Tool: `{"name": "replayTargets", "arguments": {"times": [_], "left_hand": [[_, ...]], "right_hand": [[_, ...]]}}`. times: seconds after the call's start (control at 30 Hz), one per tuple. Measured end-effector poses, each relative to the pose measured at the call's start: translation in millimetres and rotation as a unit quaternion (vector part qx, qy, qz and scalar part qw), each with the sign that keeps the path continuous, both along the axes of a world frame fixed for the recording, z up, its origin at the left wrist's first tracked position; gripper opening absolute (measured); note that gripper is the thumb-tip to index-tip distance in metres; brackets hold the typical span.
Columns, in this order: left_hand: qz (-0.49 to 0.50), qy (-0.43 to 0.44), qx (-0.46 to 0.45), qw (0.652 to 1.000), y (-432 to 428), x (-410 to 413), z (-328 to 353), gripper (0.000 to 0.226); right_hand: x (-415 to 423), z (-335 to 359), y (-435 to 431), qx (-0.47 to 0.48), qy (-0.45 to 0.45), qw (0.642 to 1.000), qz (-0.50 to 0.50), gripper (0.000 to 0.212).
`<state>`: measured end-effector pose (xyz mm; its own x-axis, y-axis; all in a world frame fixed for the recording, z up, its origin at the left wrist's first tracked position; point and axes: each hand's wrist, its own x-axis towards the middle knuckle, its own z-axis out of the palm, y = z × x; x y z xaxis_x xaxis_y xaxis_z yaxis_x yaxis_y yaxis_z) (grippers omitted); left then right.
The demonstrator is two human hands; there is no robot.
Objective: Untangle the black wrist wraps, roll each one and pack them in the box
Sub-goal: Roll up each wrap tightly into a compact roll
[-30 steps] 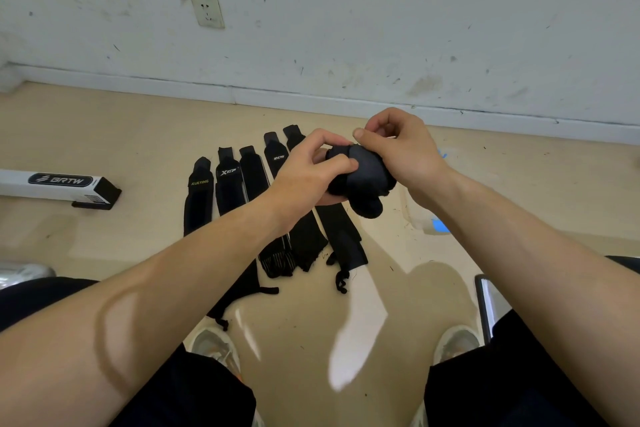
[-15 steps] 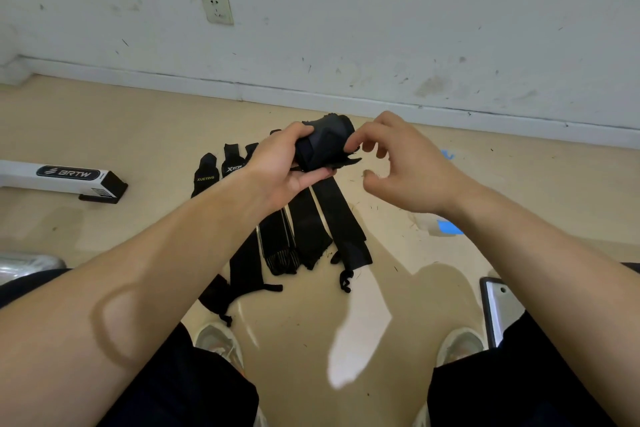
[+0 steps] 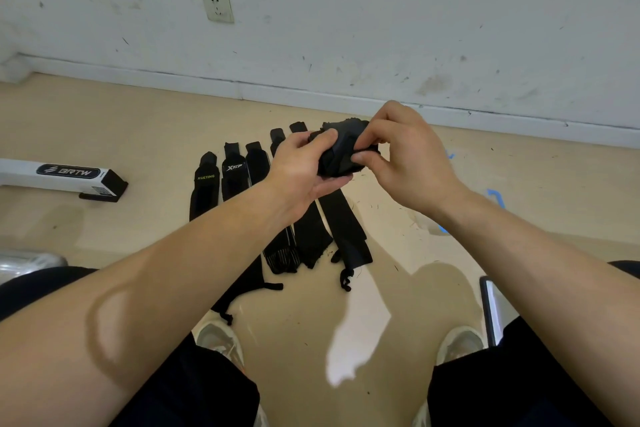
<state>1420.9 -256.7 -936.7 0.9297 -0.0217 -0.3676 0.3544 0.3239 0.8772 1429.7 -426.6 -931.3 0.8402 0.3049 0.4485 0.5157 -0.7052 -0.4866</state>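
A rolled black wrist wrap (image 3: 341,152) is held in the air in front of me. My left hand (image 3: 304,173) cups it from the left and below, thumb on top. My right hand (image 3: 405,156) pinches its right side with thumb and fingers. Under my hands, several flat black wrist wraps (image 3: 311,232) lie side by side on the beige floor, two with logos at their far ends. A long white and black box (image 3: 62,177) lies on the floor at the left.
A white wall with a socket (image 3: 217,5) and a baseboard runs across the back. Blue tape marks (image 3: 495,196) are on the floor at the right. My shoes (image 3: 221,340) and black shorts fill the bottom. A phone-like device (image 3: 490,308) sits by my right knee.
My right hand, which had let go and hovered beside the roll half a second ago, has closed back onto it. The roll stays in my left hand.
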Motion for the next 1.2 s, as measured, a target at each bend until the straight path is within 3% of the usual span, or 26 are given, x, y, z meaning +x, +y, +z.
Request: {"name": "replayTargets", "arguments": {"times": [0.1, 0.23, 0.33, 0.4, 0.47, 0.57, 0.7, 0.8, 1.03, 1.2], "left_hand": [[-0.010, 0.007, -0.009, 1.000, 1.5, 0.6, 1.8, 0.035], [-0.039, 0.018, 0.021, 0.999, 4.2, -1.5, 2.2, 0.027], [-0.056, 0.026, 0.037, 0.997, 4.8, -2.5, 2.8, 0.024], [-0.068, 0.026, 0.049, 0.996, 4.3, -2.6, 2.8, 0.023], [-0.075, 0.019, 0.080, 0.994, 4.1, -1.3, 2.2, 0.025], [-0.089, -0.020, 0.212, 0.973, 4.8, -0.1, 0.8, 0.032], [-0.103, -0.186, 0.255, 0.943, 4.9, -4.7, -10.1, 0.043], [-0.123, -0.264, 0.301, 0.908, 6.9, -6.4, -15.1, 0.033], [-0.060, -0.185, 0.258, 0.947, -3.1, -7.0, -15.3, 0.021], [-0.050, -0.138, 0.245, 0.958, -5.6, -7.6, -17.8, 0.028]], "right_hand": [[2.8, -3.5, 0.2, 0.051, 0.038, 0.998, -0.010, 0.014], [4.7, -2.2, -4.5, 0.066, 0.119, 0.991, -0.011, 0.044], [6.1, -1.3, -12.0, 0.083, 0.235, 0.967, 0.048, 0.066], [7.2, -3.5, -14.2, 0.119, 0.300, 0.943, 0.076, 0.054], [8.5, -6.3, -14.1, 0.142, 0.301, 0.940, 0.072, 0.042], [10.4, -10.0, -11.2, 0.180, 0.306, 0.933, 0.058, 0.037], [8.2, -12.0, -7.9, 0.248, 0.360, 0.898, 0.051, 0.032], [4.9, -9.0, -7.6, 0.288, 0.399, 0.869, 0.059, 0.028], [-5.3, -6.1, -0.5, 0.353, 0.474, 0.806, 0.007, 0.045], [-13.9, -7.9, -1.2, 0.313, 0.465, 0.828, 0.000, 0.033]]}}
